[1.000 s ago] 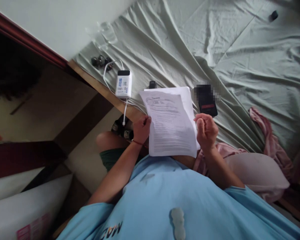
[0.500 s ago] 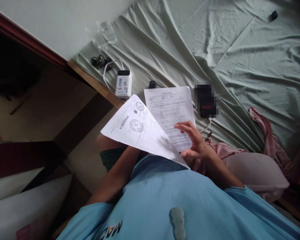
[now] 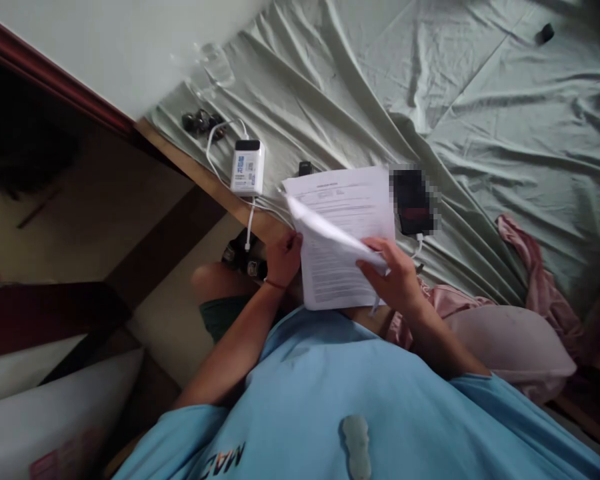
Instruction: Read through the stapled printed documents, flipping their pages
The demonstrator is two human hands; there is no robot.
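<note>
Printed sheets of paper (image 3: 345,283) lie over my lap and the bed's edge, with a heading and lines of small text on the page facing up. A turned sheet (image 3: 330,231) stands raised over them, seen nearly edge-on and blurred. My right hand (image 3: 394,272) pinches this sheet near its right end, between thumb and fingers. At the left edge of the papers, my left hand (image 3: 283,260) is closed, with its fingertips gripping the margin.
A white power bank (image 3: 248,170) with cables lies on the bed's wooden edge. Right of the papers is a dark, pixelated phone (image 3: 414,200) with a white cable. Beyond are a small black object (image 3: 305,169), a green bedsheet (image 3: 350,100) and pink cloth (image 3: 530,250).
The stamped sheet has swung from the left over the papers, and its stamps no longer show. My right hand has closed on it. My left hand has come into view.
</note>
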